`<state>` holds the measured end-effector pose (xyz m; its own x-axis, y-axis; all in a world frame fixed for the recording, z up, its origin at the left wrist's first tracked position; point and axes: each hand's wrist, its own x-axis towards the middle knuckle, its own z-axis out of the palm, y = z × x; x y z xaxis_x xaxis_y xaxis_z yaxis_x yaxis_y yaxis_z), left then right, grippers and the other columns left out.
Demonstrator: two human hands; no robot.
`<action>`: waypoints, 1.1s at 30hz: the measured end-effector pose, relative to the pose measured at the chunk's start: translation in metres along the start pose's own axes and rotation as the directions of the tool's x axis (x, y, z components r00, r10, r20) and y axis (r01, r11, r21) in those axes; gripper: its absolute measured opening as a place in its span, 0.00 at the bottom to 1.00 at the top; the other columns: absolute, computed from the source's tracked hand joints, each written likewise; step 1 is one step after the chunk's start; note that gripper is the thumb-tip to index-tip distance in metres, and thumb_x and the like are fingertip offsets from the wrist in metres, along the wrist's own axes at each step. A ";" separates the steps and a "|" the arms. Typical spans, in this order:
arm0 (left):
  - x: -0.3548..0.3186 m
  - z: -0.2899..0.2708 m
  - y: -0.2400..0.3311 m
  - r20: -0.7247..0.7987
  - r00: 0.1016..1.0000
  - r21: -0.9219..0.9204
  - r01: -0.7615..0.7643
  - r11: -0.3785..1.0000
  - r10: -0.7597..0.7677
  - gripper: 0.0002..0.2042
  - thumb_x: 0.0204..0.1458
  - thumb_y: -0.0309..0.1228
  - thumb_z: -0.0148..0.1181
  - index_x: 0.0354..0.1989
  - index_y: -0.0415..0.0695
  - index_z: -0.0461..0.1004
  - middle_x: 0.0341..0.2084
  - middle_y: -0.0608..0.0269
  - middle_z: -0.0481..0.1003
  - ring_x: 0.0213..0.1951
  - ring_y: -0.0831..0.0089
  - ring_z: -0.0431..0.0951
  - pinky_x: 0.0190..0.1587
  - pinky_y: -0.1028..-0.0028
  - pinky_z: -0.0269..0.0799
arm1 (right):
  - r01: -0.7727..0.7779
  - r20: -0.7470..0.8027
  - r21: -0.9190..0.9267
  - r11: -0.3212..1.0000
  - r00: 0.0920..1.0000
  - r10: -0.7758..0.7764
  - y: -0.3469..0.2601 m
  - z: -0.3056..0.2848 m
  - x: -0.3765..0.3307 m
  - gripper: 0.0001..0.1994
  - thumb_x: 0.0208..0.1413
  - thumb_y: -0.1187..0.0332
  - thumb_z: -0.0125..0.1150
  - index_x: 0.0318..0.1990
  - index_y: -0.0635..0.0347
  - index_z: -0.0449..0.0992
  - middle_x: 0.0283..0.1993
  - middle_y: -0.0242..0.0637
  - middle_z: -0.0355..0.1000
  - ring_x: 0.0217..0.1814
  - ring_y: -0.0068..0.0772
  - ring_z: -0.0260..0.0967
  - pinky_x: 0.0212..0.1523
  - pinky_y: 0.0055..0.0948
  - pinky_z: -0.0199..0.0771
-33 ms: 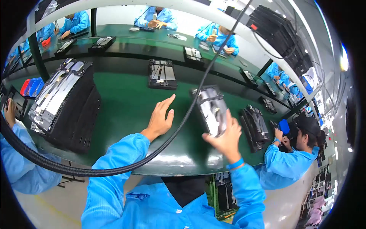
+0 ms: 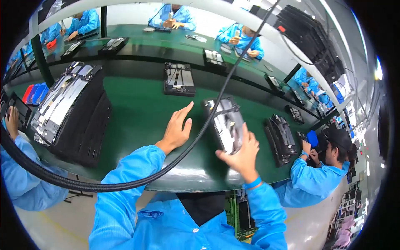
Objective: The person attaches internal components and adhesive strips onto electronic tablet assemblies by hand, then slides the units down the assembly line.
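My right hand [image 2: 242, 152] grips the near end of a flat black-and-silver electronic device [image 2: 227, 130], thumb on one side and fingers on the other. The device has its inner parts exposed, lies slightly askew and is a little blurred; I cannot tell whether it touches the table. My left hand [image 2: 176, 130] hovers over the green table [image 2: 133, 121], fingers stretched out and nothing in them. A similar device [image 2: 180, 79] lies beyond my left hand. A tall stack of such devices [image 2: 68, 110] stands at the left, and a lower stack [image 2: 280, 135] at the right.
A thick black cable [image 2: 166, 168] arcs across the view, passing in front of the held device. Co-workers in blue sit at both sides and across the bench. A dark conveyor-like strip [image 2: 141, 71] carries more devices behind. Blue and red bins [image 2: 39, 95] stand at far left.
My right hand has shifted left and slightly toward me with the device. The left hand stays nearly where it was, still open.
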<state>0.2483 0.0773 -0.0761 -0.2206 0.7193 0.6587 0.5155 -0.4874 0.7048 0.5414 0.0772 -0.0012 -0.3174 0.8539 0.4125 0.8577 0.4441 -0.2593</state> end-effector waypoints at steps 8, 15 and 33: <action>-0.013 -0.005 0.006 0.122 0.969 0.065 0.206 0.976 -0.213 0.24 0.70 0.28 0.54 0.74 0.39 0.72 0.56 0.44 0.82 0.60 0.47 0.79 0.69 0.52 0.72 | -0.093 0.323 -0.086 0.992 0.939 0.116 -0.072 -0.003 -0.057 0.70 0.48 0.33 0.81 0.88 0.62 0.45 0.79 0.80 0.52 0.77 0.82 0.58 0.75 0.70 0.59; -0.007 -0.016 0.016 0.351 0.904 0.085 0.228 0.970 -0.244 0.31 0.59 0.21 0.53 0.75 0.45 0.72 0.61 0.46 0.80 0.64 0.46 0.76 0.69 0.51 0.69 | 0.138 0.226 0.034 0.990 0.964 -0.142 -0.039 -0.018 -0.011 0.31 0.66 0.56 0.70 0.73 0.56 0.76 0.84 0.66 0.54 0.87 0.84 0.45 0.83 0.75 0.44; 0.009 -0.043 0.016 0.720 0.676 0.001 0.229 0.973 -0.160 0.51 0.53 0.28 0.74 0.87 0.46 0.54 0.82 0.41 0.58 0.83 0.40 0.54 0.85 0.44 0.46 | 0.264 0.043 0.665 0.699 0.920 -0.389 -0.007 0.093 0.080 0.10 0.55 0.72 0.80 0.42 0.63 0.86 0.44 0.41 0.77 0.49 0.47 0.74 0.48 0.43 0.77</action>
<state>0.2189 0.0549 -0.0475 0.3643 0.9202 0.1429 0.4519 -0.3089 0.8369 0.4725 0.1674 -0.0480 -0.6432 0.6248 0.4426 0.2462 0.7161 -0.6531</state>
